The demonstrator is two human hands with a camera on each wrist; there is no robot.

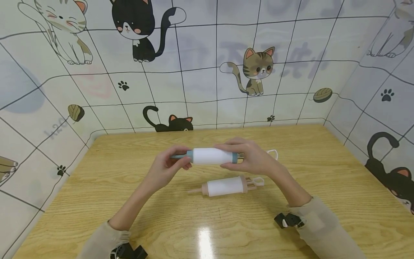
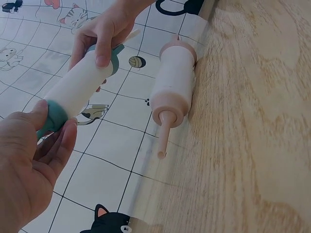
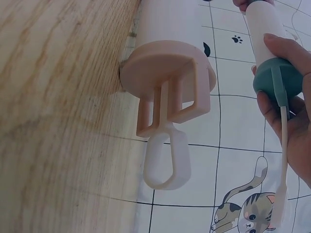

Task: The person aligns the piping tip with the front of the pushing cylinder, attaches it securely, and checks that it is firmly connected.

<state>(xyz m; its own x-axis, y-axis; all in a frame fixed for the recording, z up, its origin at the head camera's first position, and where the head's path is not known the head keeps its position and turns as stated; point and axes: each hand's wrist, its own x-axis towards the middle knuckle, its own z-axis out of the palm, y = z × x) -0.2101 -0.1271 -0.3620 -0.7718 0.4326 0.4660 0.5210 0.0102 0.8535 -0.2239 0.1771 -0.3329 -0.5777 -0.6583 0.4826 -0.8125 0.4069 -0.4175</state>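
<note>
Above the table, both hands hold a white syringe-like tube with teal ends [image 1: 212, 156] level. My left hand [image 1: 168, 163] pinches its teal left end, where a thin teal spout sticks out; the left wrist view shows thumb and fingers on that teal cap. At the other end, my right hand [image 1: 250, 158] grips the tube by the teal collar, thumb and fingers on opposite sides. A white rod [image 3: 284, 145] extends from this end. Nearer to me, a similar white tube with pink ends [image 1: 224, 186] lies on its side, untouched, its pale loop handle [image 3: 167, 158] pointing right.
The wooden table [image 1: 145, 223] bears the pink-ended tube. Behind it and along both sides stands a white gridded backdrop [image 1: 200, 82] printed with cartoon cats. Each sleeve has a small black device [image 1: 289, 220] at the wrist.
</note>
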